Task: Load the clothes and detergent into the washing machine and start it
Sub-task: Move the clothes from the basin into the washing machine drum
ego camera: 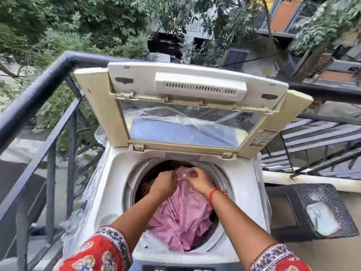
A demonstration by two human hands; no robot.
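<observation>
Right, your left hand (163, 181) and right hand (197, 180) both pinch the pink garment (182, 218) over the drum at 12 o'clock, probably spreading it so it drops in evenly, with the washing machine (117, 192) lid (109, 114) propped upright beyond to keep the opening free.

Top-loading washing machine (115, 184) stands on a balcony with its lid (187, 108) raised upright, folded at the hinge; clear plastic film (91, 192) covers its sides. Pink garment (181, 218) lies in the drum (218, 177), over darker laundry. Left hand (164, 182) and right hand (197, 179) meet above the drum, fingers (190, 173) pinching the garment's upper edge; a red thread band (213, 195) circles the right wrist. Dark metal railing (39, 90) runs left; a dark woven stool (312, 208) stands right, carrying a pale packet (322, 220).
</observation>
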